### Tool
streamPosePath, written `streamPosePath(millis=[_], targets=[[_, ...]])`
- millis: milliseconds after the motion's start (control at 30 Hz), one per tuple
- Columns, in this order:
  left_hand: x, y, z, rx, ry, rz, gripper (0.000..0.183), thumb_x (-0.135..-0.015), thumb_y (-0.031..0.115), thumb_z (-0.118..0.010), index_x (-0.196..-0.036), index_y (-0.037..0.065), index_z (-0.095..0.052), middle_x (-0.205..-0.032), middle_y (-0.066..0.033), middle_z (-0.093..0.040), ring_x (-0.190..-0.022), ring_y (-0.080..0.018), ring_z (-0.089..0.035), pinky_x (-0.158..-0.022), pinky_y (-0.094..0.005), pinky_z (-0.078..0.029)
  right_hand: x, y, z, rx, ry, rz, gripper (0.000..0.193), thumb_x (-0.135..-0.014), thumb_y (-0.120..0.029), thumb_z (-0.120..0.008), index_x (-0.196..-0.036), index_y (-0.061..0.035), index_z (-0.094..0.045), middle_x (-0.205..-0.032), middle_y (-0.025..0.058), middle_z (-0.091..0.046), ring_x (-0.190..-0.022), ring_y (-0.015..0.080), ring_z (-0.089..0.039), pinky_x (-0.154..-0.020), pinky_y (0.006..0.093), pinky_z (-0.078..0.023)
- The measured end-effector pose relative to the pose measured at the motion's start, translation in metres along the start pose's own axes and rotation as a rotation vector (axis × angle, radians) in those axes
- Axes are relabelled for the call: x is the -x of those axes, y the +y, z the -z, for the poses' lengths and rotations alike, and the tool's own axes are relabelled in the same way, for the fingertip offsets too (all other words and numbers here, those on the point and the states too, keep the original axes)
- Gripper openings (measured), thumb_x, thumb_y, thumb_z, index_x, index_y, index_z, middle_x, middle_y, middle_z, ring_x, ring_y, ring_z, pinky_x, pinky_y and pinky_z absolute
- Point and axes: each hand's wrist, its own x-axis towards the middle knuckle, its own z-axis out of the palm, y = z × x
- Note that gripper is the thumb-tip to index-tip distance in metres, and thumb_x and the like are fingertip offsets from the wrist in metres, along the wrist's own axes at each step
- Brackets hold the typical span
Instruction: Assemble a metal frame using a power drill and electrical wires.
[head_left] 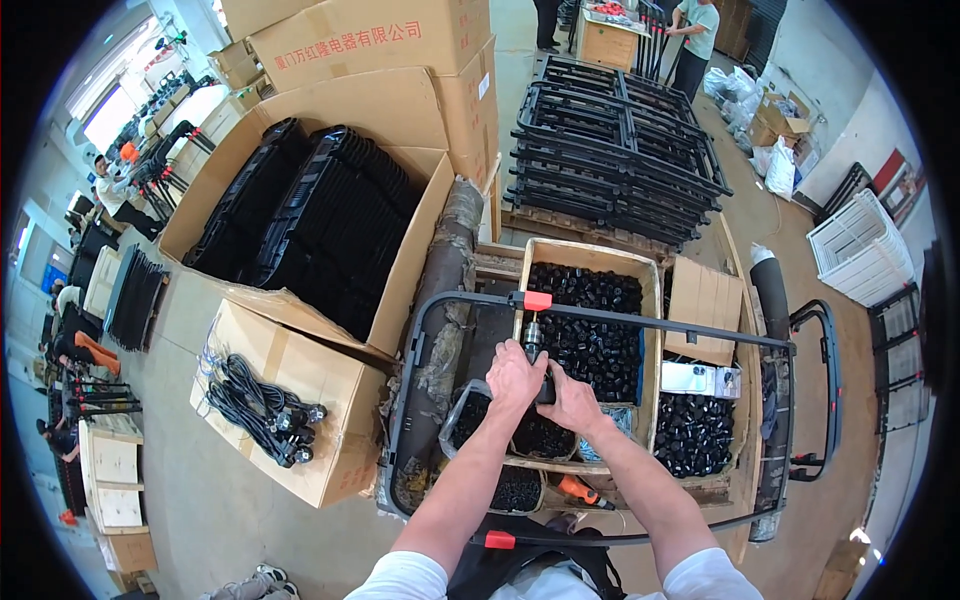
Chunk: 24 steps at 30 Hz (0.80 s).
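Power screwdriver: held upright, tip against the black tubular frame just below an orange clip. The left hand is clenched around the tool's upper body; the right hand grasps its lower grip, the two hands touching. Beneath them lies a wooden crate filled with small black caps. To the left stands an open cardboard box of black moulded parts. Stacked black frames rest beyond the crate.

Brown cardboard boxes stacked top; open carton left holding black parts.
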Motion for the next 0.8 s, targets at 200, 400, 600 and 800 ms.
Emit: streamPosePath(millis=[200, 400, 600, 800], targets=[[0.008, -0.010, -0.011, -0.025, 0.076, -0.025, 0.062, -0.086, 0.052, -0.075, -0.117, 0.001, -0.058, -0.112, -0.0223, -0.066, -0.103, -0.0425, -0.071, -0.087, -0.0537, -0.059, 0.009, -0.002, -0.023, 0.113, 0.178, 0.164, 0.066, -0.082, -0.028, -0.077, -0.140, -0.0056, -0.055, -0.141, 0.0255, -0.058, -0.110, 0.0465, -0.067, -0.090, 0.0533, -0.059], [0.022, -0.017, -0.008, 0.018, -0.017, -0.012, 0.065, -0.088, 0.058, -0.075, -0.115, -0.001, -0.061, -0.116, -0.0239, -0.067, -0.106, -0.0427, -0.072, -0.087, -0.0531, -0.060, 0.023, -0.007, -0.024, 0.117, 0.080, 0.096, 0.073, -0.073, -0.024, -0.084, -0.139, -0.0064, -0.057, -0.137, 0.0182, -0.059, -0.115, 0.0416, -0.067, -0.092, 0.0508, -0.059], [0.018, -0.018, -0.004, 0.041, -0.045, -0.005, 0.066, -0.089, 0.057, -0.075, -0.118, -0.002, -0.062, -0.119, -0.0246, -0.066, -0.110, -0.0422, -0.070, -0.091, -0.0524, -0.059, 0.019, -0.011, -0.021, 0.138, 0.037, 0.034, 0.072, -0.074, -0.025, -0.083, -0.138, -0.0062, -0.057, -0.138, 0.0164, -0.058, -0.116, 0.0407, -0.066, -0.094, 0.0511, -0.058], [0.020, -0.021, -0.004, 0.046, -0.046, 0.007, 0.067, -0.089, 0.057, -0.074, -0.120, -0.002, -0.063, -0.121, -0.0247, -0.066, -0.113, -0.0414, -0.069, -0.092, -0.0521, -0.059, 0.026, -0.024, -0.017, 0.150, 0.058, 0.038, 0.071, -0.075, -0.026, -0.084, -0.138, -0.0066, -0.057, -0.135, 0.0165, -0.059, -0.115, 0.0411, -0.067, -0.095, 0.0513, -0.058]])
